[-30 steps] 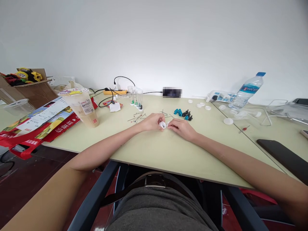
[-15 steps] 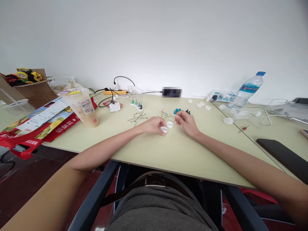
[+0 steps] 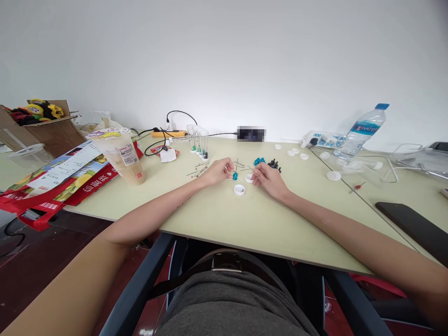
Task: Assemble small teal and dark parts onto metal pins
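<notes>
A white cap (image 3: 239,189) lies nearest on the table (image 3: 224,219). Just behind it, the left hand (image 3: 217,171) pinches a small teal piece (image 3: 235,176), and the right hand (image 3: 268,178) pinches a second cap (image 3: 248,178). Farther back stand vials (image 3: 198,140).

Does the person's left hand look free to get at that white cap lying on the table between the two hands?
Probably yes. The white cap lies in the open on the table, just nearer the person than the left hand, with nothing lying between them. The right hand is beside another cap, off to the side.
</notes>
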`<state>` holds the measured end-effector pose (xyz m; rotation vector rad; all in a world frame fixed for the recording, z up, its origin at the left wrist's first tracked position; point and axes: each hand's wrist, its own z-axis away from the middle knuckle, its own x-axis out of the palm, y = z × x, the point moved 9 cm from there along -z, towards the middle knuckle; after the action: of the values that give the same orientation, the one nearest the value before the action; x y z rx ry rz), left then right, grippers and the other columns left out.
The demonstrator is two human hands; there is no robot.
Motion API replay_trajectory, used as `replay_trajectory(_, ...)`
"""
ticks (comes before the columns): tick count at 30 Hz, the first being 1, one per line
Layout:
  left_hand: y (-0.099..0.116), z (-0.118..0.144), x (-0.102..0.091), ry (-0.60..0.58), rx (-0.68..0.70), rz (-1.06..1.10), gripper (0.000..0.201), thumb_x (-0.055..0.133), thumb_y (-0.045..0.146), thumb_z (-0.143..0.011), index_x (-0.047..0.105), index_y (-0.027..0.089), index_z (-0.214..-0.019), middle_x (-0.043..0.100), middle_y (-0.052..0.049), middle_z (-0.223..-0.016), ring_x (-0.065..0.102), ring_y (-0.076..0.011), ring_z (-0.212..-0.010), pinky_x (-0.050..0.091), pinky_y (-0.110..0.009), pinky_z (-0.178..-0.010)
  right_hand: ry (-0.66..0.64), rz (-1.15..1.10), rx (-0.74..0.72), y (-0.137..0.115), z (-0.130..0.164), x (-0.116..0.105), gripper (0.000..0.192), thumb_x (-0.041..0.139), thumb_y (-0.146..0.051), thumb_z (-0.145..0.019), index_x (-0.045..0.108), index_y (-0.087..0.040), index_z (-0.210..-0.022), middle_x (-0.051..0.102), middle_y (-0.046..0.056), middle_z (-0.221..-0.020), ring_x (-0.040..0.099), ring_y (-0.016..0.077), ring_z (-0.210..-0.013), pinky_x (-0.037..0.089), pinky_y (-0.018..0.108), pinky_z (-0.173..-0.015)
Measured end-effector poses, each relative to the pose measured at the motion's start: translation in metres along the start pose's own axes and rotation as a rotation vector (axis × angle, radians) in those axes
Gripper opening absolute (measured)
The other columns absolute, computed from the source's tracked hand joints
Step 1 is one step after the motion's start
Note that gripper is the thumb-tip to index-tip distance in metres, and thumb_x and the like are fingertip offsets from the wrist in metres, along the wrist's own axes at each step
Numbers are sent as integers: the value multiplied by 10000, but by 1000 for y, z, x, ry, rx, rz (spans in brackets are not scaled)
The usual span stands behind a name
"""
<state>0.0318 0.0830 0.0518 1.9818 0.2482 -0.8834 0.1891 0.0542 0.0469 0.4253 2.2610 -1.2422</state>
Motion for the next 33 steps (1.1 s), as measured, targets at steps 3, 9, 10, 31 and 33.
replay_trajectory(3, -7, -1, 3, 3, -19, -34, 338, 664, 263, -607, 558, 156, -910, 605, -44, -922, 539, -123, -742, 433, -258, -655, 53, 30, 10, 5, -1, -5, 231, 376, -417, -886, 463, -211, -828, 657, 37, -768, 617, 155, -629, 487, 279, -531)
replay_trajectory(9, -6, 0, 15, -7, -26, 23, 347, 660, 271, -621, 619, 150, -944, 641, -54, -922, 562, -145, -805, 443, -277, -729, 55, 250, -91, -12, 1, -5, 187, 395, -357, -887, 479, -208, -812, 607, -5, -613, 548, 137, -520, 424, 278, -561)
replay_trajectory(10, -5, 0, 16, -4, -11, 39, 340, 655, 266, -627, 622, 151, -945, 645, -51, -915, 563, -147, -819, 443, -277, -734, 42, 262, -117, -16, 2, -3, 184, 396, -349, -886, 478, -208, -800, 600, -7, -608, 547, 138, -531, 418, 276, -571)
replay_trajectory(31, -6, -3, 31, -126, 54, 262, 288, 613, 284, -674, 659, 130, -912, 634, -29, -808, 519, -102, -699, 422, -256, -700, -38, 291, -175, -26, 6, 13, 137, 413, -257, -858, 523, -197, -801, 576, 5, -658, 514, 143, -602, 371, 262, -571)
replay_trajectory(33, -7, -3, 31, -117, 48, 267, 286, 631, 287, -659, 660, 128, -895, 631, -25, -784, 521, -102, -693, 423, -254, -693, -49, 299, -170, -25, 6, 14, 133, 417, -256, -859, 523, -200, -802, 577, 5, -663, 514, 143, -605, 368, 260, -571)
